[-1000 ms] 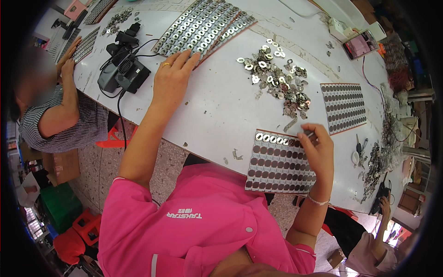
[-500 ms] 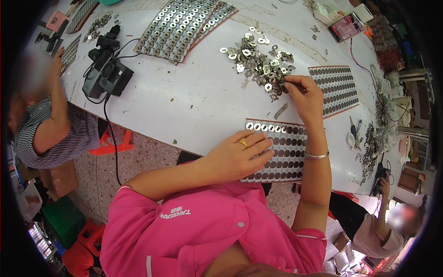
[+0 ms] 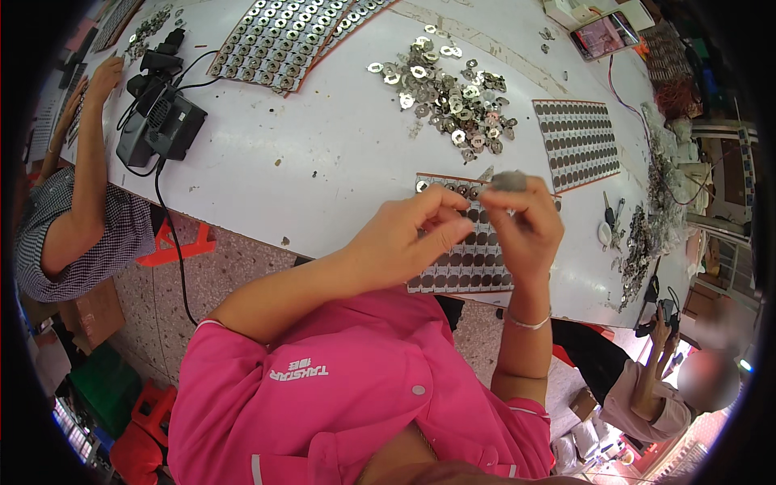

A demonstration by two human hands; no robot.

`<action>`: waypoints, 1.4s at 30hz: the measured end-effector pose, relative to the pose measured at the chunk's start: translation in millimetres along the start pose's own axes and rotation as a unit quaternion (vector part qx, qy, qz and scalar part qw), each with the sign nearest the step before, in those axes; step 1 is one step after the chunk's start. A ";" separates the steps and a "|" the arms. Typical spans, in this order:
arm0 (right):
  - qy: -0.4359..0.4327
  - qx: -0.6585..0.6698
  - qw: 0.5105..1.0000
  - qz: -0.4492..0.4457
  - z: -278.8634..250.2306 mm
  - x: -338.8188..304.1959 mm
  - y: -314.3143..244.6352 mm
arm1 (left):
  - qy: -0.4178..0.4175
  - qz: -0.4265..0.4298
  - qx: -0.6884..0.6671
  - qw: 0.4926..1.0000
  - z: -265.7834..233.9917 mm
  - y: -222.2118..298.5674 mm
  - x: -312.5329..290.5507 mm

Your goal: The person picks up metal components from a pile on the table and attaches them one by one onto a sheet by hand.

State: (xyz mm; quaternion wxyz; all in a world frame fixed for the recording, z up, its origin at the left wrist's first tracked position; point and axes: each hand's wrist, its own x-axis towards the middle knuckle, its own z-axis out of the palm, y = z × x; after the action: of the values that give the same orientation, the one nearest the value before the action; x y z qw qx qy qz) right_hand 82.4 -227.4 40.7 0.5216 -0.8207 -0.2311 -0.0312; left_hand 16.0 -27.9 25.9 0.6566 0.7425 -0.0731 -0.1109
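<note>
In front of me lies a flat panel (image 3: 473,279) with rows of dark round spots, partly covered by my hands; a shiny metal piece sits at its far left corner. Above the panel's left side, my left hand (image 3: 412,238) has bent fingers, the thumb apart from them, and nothing visible between. My right hand (image 3: 529,226) is raised beside it over the far part of the panel, fingers curled toward the thumb. A blurred grey patch shows at its fingertips; whether it is a piece or a fingertip covering I cannot make out. Beyond lies a pile of small metal pieces (image 3: 457,101).
A second dark-spotted panel (image 3: 575,141) lies right of the pile. Panels bearing metal pieces (image 3: 275,40) overlap at the far left. A black device with cables (image 3: 166,125) stands left, a phone (image 3: 605,36) far right. Co-workers sit at both sides.
My right hand has left the pile's edge and come back toward me over the panel. My left hand has lifted from the panel, its fingers now bent. The whole view has shifted slightly.
</note>
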 end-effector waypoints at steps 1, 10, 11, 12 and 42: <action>0.001 -0.041 0.997 -0.068 6.5 -3.6 -5.9 | -0.004 -0.022 -0.147 0.989 1.3 -7.5 4.8; 0.049 0.002 0.995 -0.091 20.9 -38.2 -6.9 | -0.030 -0.059 -0.334 0.940 3.5 -8.9 13.5; 0.076 0.089 0.993 -0.016 21.8 -44.1 -7.8 | -0.020 -0.070 -0.314 0.947 5.9 -8.7 13.9; 0.104 0.174 0.977 0.059 22.4 -49.9 -8.9 | -0.026 -0.072 -0.315 0.946 7.9 -10.1 13.4; -0.158 -0.026 0.965 0.208 -55.5 2.0 21.1 | 0.002 0.227 0.455 0.861 33.1 -17.4 2.0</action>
State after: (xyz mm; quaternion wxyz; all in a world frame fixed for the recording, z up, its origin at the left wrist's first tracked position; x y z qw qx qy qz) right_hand 103.5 -282.4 48.7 0.4521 -0.8585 -0.1337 0.2019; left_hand 8.6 -57.9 4.8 0.2534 0.9216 -0.2803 0.0883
